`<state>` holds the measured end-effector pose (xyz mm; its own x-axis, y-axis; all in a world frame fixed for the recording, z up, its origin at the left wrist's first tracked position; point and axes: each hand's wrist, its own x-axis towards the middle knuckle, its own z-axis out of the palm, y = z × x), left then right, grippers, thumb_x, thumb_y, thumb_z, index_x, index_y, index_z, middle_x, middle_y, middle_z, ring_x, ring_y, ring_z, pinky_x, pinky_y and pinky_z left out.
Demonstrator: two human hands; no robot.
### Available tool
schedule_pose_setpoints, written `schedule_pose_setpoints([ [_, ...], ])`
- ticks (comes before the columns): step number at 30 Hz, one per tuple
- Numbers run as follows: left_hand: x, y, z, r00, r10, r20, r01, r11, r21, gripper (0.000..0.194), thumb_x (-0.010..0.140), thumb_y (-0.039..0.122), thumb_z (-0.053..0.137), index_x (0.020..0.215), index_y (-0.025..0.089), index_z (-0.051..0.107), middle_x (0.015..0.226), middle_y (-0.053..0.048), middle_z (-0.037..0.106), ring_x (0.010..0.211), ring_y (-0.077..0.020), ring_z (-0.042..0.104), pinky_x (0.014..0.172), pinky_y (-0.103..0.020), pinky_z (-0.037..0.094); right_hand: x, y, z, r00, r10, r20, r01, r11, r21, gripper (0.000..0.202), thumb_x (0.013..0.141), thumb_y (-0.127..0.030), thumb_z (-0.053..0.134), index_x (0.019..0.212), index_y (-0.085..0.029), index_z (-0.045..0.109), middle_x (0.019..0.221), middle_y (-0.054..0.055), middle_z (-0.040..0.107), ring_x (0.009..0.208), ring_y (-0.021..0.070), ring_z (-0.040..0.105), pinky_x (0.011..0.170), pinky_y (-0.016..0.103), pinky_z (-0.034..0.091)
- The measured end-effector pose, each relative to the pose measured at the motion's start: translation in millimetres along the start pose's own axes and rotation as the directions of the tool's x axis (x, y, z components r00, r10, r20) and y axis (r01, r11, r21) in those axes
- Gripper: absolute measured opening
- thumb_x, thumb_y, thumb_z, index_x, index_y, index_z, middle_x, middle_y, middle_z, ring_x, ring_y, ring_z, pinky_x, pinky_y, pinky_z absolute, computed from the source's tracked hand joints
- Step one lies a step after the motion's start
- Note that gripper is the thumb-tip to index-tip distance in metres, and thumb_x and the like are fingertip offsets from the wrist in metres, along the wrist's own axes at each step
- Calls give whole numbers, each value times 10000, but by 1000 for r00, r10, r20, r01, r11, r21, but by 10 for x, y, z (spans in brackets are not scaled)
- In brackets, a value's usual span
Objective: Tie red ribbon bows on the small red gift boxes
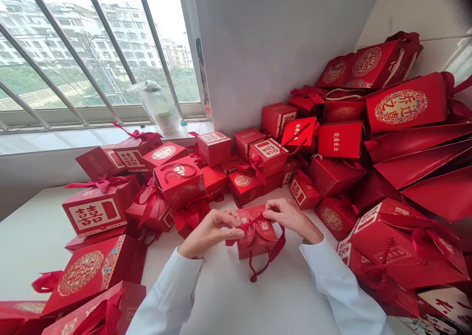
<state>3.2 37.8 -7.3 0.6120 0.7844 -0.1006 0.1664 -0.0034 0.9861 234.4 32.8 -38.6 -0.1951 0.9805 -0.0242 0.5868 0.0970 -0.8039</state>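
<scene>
A small red gift box (257,246) with rounded, overlapping top flaps stands on the white table between my hands. Across its top runs a dark red ribbon (277,244), one end hanging down the right side. My left hand (217,232) pinches the ribbon at the left of the box top. At the right, my right hand (289,217) grips another stretch of it between thumb and fingers. The ribbon crosses near the middle of the lid. A twisted red cord (259,271) dangles from the near side of the box, its knotted end on the table.
Red gift boxes are heaped left, behind and right, among them a box with a cord handle (179,182) and a large red box (409,101). A plastic cup in a bag (158,109) stands on the sill by the barred window (92,55). The white table (236,305) lies below.
</scene>
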Motion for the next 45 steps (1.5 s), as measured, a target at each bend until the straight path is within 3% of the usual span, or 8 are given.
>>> schedule_pose_setpoints([
  [3, 81, -23, 55, 999, 33, -32, -34, 999, -37, 167, 671, 323, 749, 664, 156, 751, 951, -86, 614, 768, -160, 550, 666, -264, 449, 0, -12, -7, 1000, -2, -4, 2, 1000, 9, 212, 745, -257, 506, 550, -176, 477, 524, -54, 435, 538, 98, 387, 506, 220, 265],
  [6, 191, -71, 112, 992, 97, -82, -101, 994, -42, 169, 715, 324, 724, 723, 161, 765, 939, -91, 671, 877, -202, 577, 761, -280, 447, 0, -25, -14, 1000, 3, -7, -3, 1000, 16, 233, 740, -263, 516, 533, -175, 456, 514, -60, 384, 522, 91, 344, 486, 223, 230],
  [13, 355, -223, 206, 951, 214, -224, -171, 966, 196, 215, 736, 346, 707, 801, 149, 764, 733, -52, 684, 680, -154, 560, 640, -246, 419, 11, 23, -20, 1000, 9, 17, -10, 999, 52, 254, 757, -301, 535, 543, -166, 509, 509, -54, 410, 510, 89, 344, 475, 222, 234],
  [19, 356, -297, 166, 953, 247, -175, -196, 945, 263, 211, 754, 319, 699, 913, 196, 760, 831, -56, 700, 766, -172, 588, 721, -258, 450, -5, 79, -45, 999, 8, 51, -13, 995, 96, 258, 769, -343, 551, 597, -155, 592, 550, -25, 491, 523, 102, 393, 491, 225, 283],
  [28, 321, -169, 212, 955, 290, -68, -271, 940, 205, 125, 754, 278, 701, 767, 170, 763, 751, -70, 688, 825, -196, 563, 766, -281, 436, -17, 91, -90, 996, 10, 92, -23, 991, 135, 265, 782, -356, 553, 613, -158, 597, 558, -18, 505, 528, 110, 422, 506, 231, 311],
  [34, 310, -161, 199, 963, 262, -60, -248, 953, 173, 159, 731, 300, 712, 702, 147, 744, 697, -60, 634, 710, -164, 514, 641, -258, 405, -22, 88, -87, 995, 11, 96, -25, 988, 153, 245, 806, -329, 535, 631, -162, 578, 574, -20, 534, 523, 101, 418, 505, 229, 307],
  [40, 322, -196, 210, 963, 231, -137, -203, 960, 193, 190, 739, 329, 700, 716, 144, 735, 682, -40, 601, 656, -137, 474, 642, -253, 392, 3, 80, -78, 999, 17, 49, -25, 986, 164, 174, 803, -325, 550, 745, -167, 594, 582, -23, 555, 503, 101, 435, 470, 219, 290],
  [45, 315, -182, 237, 948, 302, -106, -260, 920, 294, 151, 774, 317, 671, 724, 190, 735, 708, -42, 636, 720, -163, 526, 689, -261, 422, -10, 19, -118, 994, -49, -99, 58, 994, 90, 121, 805, -291, 556, 791, -184, 612, 676, -10, 612, 622, 135, 540, 563, 234, 371],
])
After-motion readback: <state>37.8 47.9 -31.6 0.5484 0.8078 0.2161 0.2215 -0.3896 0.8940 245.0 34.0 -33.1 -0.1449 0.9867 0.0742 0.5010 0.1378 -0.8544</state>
